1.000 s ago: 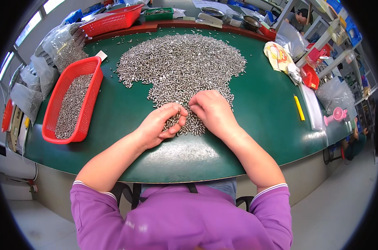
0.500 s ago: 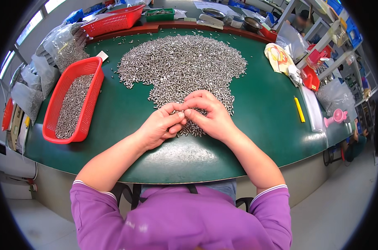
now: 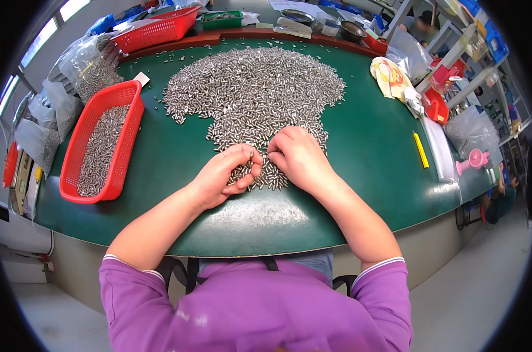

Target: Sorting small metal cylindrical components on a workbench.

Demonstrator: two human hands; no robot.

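At the near edge of the heap of small metal pins (image 3: 254, 97) on the green desk (image 3: 365, 146), the left hand (image 3: 228, 176) pinches a few pins; the right hand (image 3: 298, 158) rests curled on them, grip hidden. Better to pick lightly, keeping pins off the desk's rim.

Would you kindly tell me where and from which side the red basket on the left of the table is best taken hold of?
Grip the red basket by its raised rim at the two short ends, from above. It is a long, shallow mesh tray half full of small metal pins, so holding both ends probably keeps it level. The near end is closest to the left hand; the right hand would cross over.
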